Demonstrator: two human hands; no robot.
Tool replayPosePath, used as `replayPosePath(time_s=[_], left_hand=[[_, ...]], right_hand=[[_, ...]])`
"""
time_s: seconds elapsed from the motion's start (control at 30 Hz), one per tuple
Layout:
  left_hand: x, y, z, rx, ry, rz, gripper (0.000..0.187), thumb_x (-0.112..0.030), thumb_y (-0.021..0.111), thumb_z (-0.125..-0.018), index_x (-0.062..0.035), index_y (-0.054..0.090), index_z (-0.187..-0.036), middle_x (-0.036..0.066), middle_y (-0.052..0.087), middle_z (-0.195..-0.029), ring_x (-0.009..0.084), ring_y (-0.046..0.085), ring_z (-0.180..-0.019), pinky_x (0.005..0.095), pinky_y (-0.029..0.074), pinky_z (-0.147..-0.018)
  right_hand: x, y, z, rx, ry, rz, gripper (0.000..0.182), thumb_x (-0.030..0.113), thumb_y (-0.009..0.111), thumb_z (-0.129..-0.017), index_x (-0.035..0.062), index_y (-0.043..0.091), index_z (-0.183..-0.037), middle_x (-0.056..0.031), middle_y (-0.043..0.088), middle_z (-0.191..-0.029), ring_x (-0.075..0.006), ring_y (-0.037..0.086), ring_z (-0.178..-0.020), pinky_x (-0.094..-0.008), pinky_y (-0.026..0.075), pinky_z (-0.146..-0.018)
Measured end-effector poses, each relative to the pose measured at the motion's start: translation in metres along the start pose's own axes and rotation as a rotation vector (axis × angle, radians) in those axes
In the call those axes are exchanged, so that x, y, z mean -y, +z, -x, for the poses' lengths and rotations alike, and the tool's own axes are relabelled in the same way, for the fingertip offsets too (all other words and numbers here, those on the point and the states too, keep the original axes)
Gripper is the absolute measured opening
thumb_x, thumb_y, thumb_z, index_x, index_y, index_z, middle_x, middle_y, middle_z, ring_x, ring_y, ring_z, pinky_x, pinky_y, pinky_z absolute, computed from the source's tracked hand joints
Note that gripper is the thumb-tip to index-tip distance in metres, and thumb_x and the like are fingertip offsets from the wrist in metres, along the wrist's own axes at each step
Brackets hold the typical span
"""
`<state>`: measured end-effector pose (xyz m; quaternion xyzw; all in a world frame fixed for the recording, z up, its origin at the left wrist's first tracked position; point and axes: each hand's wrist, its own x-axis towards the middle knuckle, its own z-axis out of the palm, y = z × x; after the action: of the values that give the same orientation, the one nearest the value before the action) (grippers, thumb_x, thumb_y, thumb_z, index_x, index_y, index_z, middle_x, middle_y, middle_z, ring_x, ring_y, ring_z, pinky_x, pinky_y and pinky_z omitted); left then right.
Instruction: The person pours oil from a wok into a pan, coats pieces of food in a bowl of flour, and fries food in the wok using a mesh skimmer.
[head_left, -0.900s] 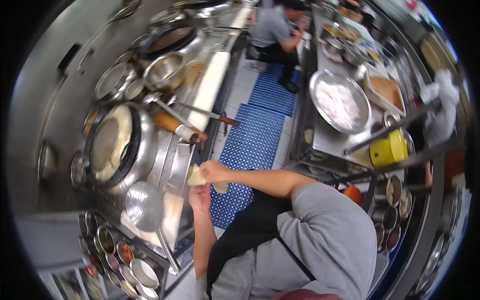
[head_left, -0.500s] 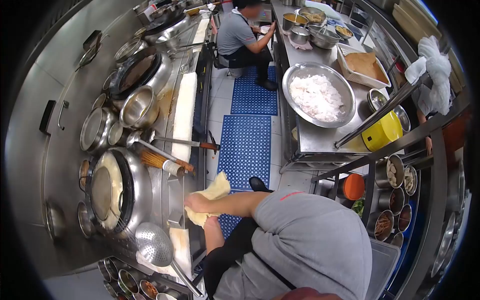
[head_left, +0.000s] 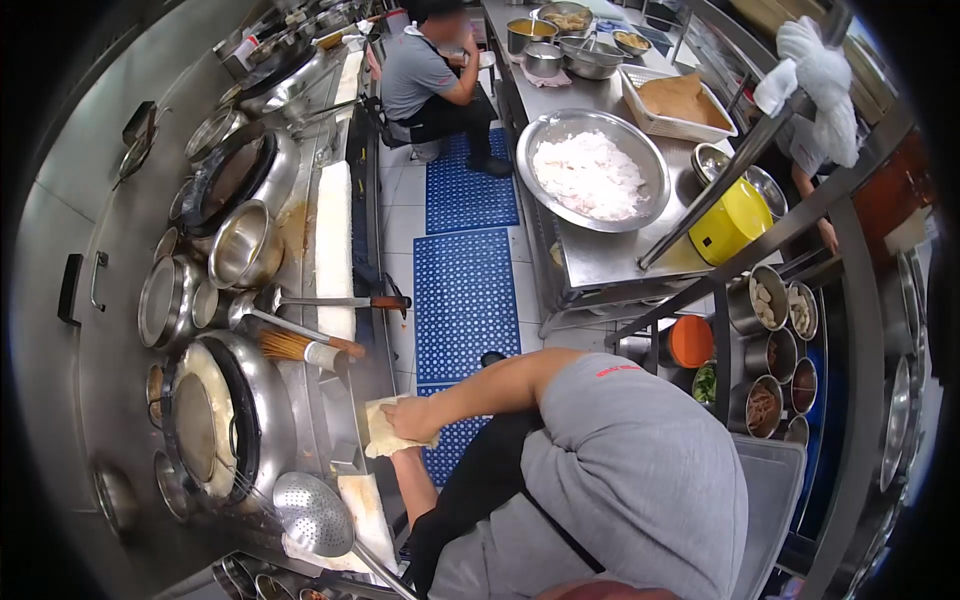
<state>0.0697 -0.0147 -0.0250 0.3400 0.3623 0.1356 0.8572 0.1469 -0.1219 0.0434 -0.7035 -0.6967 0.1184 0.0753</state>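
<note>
"Working with what, and where?"

"With 1 pale yellow cloth [head_left: 384, 442], held between the body and the stove counter [head_left: 312, 408], above the blue floor mat [head_left: 463, 300]. Just beside the counter's front edge; touching or not, cannot tell."

"And the 2 hands?"

"Together at the cloth. Above, clasping the folds with bent fingers: the right hand [head_left: 411, 418]. Beneath, out of sight past the left forearm [head_left: 415, 488]: the left hand. Grip there, cannot tell."

"How to handle it well, then?"

"Gather the loose edge into the palm, to leave no flap trailing. Press evenly through the folds. Turn to a fresh face of cloth as needed. Work 2 hands against each other, never 1 against slack fabric."

"Anything to mind nearby?"

"Mind the perforated ladle [head_left: 315, 512], handle toward the body. Steer slack cloth away from that, and from the bristle brush [head_left: 284, 346] farther along the counter."
</note>
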Motion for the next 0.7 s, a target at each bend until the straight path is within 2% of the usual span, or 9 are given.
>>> replayPosePath(time_s=[0.1,0.23,0.27,0.3,0.33,0.37,0.43,0.6,0.7], left_hand=[[0.013,-0.010,0.003,0.002,-0.011,-0.071,0.039,-0.024,0.059,-0.089,-0.0060,0.055,-0.124,0.008,0.063,-0.099,0.0200,0.061,-0.078,0.0354,0.051,-0.069],[0.033,-0.077,0.039,-0.122,0.021,-0.533,0.039,-0.023,0.060,-0.089,-0.0059,0.055,-0.123,0.008,0.064,-0.097,0.0192,0.061,-0.075,0.0346,0.051,-0.066],[0.037,-0.104,0.046,-0.130,0.060,-0.797,0.042,-0.027,0.059,-0.090,-0.0026,0.054,-0.123,0.008,0.063,-0.093,0.0197,0.060,-0.073,0.0363,0.052,-0.069],[0.042,-0.137,0.050,-0.178,-0.107,-0.897,0.045,-0.020,0.056,-0.090,-0.0056,0.046,-0.131,0.010,0.062,-0.098,0.0203,0.059,-0.070,0.0340,0.050,-0.061],[0.046,-0.168,0.054,-0.206,-0.281,-0.997,0.052,-0.013,0.054,-0.090,-0.0086,0.038,-0.140,0.012,0.061,-0.102,0.0209,0.057,-0.067,0.0318,0.048,-0.053],[0.051,-0.191,0.067,-0.218,-0.400,-1.096,0.051,-0.013,0.054,-0.090,-0.0083,0.039,-0.139,0.012,0.061,-0.100,0.0205,0.057,-0.066,0.0316,0.048,-0.053],[0.064,-0.215,0.087,-0.209,-0.491,-1.200,0.050,-0.012,0.054,-0.090,-0.0076,0.040,-0.138,0.011,0.061,-0.097,0.0197,0.057,-0.065,0.0313,0.047,-0.051],[0.078,-0.193,0.080,-0.074,-0.534,-1.339,0.046,-0.011,0.054,-0.089,-0.0059,0.043,-0.134,0.009,0.060,-0.089,0.0179,0.056,-0.061,0.0306,0.046,-0.048],[0.077,-0.150,0.047,-0.007,-0.482,-1.357,0.044,-0.010,0.054,-0.089,-0.0049,0.045,-0.133,0.008,0.059,-0.084,0.0167,0.055,-0.059,0.0302,0.045,-0.047]], right_hand=[[-0.010,-0.020,0.027,0.148,0.070,-0.287,0.029,0.020,0.058,-0.079,0.0025,0.071,-0.098,-0.0212,0.064,-0.112,-0.0318,0.063,-0.101,-0.0375,0.051,-0.077],[-0.040,-0.013,0.092,-0.386,0.264,-1.008,0.022,0.024,0.061,-0.087,0.0047,0.070,-0.095,-0.0056,0.072,-0.083,-0.0167,0.067,-0.076,-0.0323,0.053,-0.068],[-0.055,-0.009,0.107,-0.374,0.451,-1.114,0.023,0.026,0.061,-0.090,0.0060,0.069,-0.099,-0.0047,0.071,-0.087,-0.0126,0.066,-0.077,-0.0305,0.053,-0.063],[-0.055,-0.046,0.137,-0.402,0.667,-1.461,0.026,0.026,0.060,-0.092,0.0062,0.067,-0.107,-0.0049,0.069,-0.089,-0.0116,0.065,-0.078,-0.0289,0.054,-0.060],[-0.058,-0.069,0.160,-0.556,0.744,-1.533,0.032,0.029,0.059,-0.092,0.0061,0.062,-0.115,-0.0063,0.068,-0.091,-0.0119,0.065,-0.078,-0.0272,0.054,-0.058],[-0.066,-0.085,0.181,-0.766,0.835,-1.698,0.026,0.030,0.061,-0.090,0.0086,0.065,-0.105,-0.0049,0.067,-0.085,-0.0111,0.063,-0.072,-0.0264,0.052,-0.054],[-0.094,-0.101,0.212,-1.069,0.960,-1.881,0.035,0.038,0.064,-0.088,0.0097,0.060,-0.109,-0.0064,0.067,-0.086,-0.0147,0.062,-0.074,-0.0317,0.050,-0.060],[-0.144,-0.126,0.274,-1.870,0.897,-2.107,0.049,0.053,0.059,-0.088,0.0109,0.054,-0.111,-0.0105,0.064,-0.095,-0.0194,0.060,-0.080,-0.0335,0.049,-0.065],[-0.179,-0.121,0.303,-1.999,0.600,-2.355,0.048,0.051,0.055,-0.090,0.0091,0.053,-0.114,-0.0112,0.064,-0.097,-0.0200,0.060,-0.080,-0.0332,0.050,-0.063]])
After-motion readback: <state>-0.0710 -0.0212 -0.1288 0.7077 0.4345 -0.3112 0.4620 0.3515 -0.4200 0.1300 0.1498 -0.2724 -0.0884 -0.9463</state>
